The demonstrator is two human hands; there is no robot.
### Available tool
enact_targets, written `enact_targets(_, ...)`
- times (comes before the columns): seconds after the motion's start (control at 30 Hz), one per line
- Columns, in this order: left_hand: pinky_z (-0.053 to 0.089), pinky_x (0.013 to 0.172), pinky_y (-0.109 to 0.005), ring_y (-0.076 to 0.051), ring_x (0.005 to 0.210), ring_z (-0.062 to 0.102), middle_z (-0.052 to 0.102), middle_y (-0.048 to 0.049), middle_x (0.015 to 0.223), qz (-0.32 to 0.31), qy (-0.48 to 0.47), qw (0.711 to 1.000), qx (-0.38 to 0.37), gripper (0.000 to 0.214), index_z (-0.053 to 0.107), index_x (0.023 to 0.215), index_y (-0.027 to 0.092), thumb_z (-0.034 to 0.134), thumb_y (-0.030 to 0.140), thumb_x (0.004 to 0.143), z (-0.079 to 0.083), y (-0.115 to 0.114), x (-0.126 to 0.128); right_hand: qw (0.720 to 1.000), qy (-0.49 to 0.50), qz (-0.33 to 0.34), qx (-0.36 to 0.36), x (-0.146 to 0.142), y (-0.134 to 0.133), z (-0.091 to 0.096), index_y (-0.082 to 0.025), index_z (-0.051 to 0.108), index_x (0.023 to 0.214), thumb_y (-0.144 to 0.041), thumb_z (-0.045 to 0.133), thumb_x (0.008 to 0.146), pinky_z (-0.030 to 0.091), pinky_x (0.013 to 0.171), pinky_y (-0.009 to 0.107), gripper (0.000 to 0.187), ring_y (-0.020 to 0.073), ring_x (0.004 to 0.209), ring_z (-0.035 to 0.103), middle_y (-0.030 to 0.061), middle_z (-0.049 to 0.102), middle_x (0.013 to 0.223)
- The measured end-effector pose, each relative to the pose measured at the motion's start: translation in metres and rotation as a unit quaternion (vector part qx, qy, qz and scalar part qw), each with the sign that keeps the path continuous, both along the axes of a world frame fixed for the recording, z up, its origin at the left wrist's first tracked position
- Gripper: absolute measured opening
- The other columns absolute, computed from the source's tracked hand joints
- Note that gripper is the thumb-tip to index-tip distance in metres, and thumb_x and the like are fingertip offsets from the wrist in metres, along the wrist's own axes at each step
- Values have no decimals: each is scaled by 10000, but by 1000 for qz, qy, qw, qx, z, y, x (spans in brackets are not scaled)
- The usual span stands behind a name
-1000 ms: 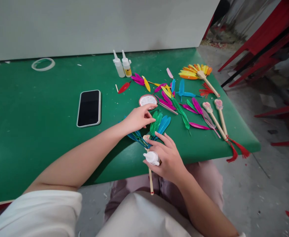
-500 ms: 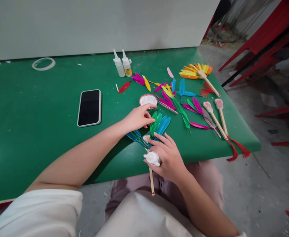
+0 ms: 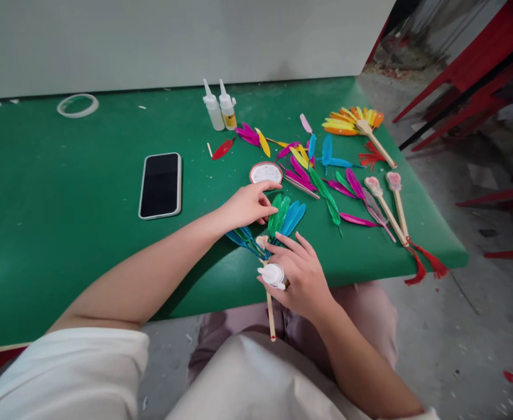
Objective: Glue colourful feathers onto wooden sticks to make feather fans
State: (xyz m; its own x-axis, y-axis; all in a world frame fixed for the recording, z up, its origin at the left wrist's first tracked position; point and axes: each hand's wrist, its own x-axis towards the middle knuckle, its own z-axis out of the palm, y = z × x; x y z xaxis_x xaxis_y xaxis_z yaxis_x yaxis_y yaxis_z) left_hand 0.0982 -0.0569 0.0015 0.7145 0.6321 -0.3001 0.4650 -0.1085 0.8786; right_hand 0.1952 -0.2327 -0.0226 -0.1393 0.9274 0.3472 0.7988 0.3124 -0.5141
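Observation:
A half-built feather fan point(image 3: 282, 219) of green and blue feathers lies on the green table point(image 3: 63, 192), its wooden stick point(image 3: 271, 315) hanging over the near edge. My left hand point(image 3: 247, 207) rests on the feathers, fingers pressing them flat beside a round white disc point(image 3: 265, 172). My right hand point(image 3: 300, 277) holds a small white glue bottle point(image 3: 272, 275) in its palm, its fingers stretched onto the base of the fan.
A black phone point(image 3: 161, 185) lies left of centre. Two glue bottles point(image 3: 220, 109) stand at the back, a tape ring point(image 3: 77, 105) far left. Loose coloured feathers point(image 3: 309, 169), two decorated sticks with red tassels point(image 3: 391, 210) and a finished orange-yellow fan point(image 3: 352, 122) cover the right side. Red chairs point(image 3: 470, 70) stand beyond.
The view has tilted slightly, so everything sits a little higher in the picture. Both hands stay on the fan in almost the same pose.

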Motion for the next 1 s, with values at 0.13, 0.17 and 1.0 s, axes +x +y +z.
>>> enact_targets(0.13,495,471,-200,-100,516,575,576,17,651,-3,-3,1000,0,562,443,1269,196,611,128,737,-1,0,0,1000,-3,2,7,0,0,1,-215,572,883,-308,596,745,264,1070,453,168,236,1243,442,48,630,1164)
enact_targets(0.17,494,472,-197,-99,517,574,576,16,652,-2,-3,1000,-1,561,443,1268,199,612,128,738,-1,0,0,1000,-5,6,8,1,0,2,-214,574,887,-310,596,745,268,1069,450,173,235,1250,433,51,624,1174)
enact_targets(1.0,488,467,-189,-97,553,556,556,18,675,16,-14,1000,5,530,445,1241,199,619,169,741,-1,2,4,1000,9,21,-1,0,1,3,-205,570,879,-285,610,721,291,1060,454,181,251,1235,443,37,639,1148)
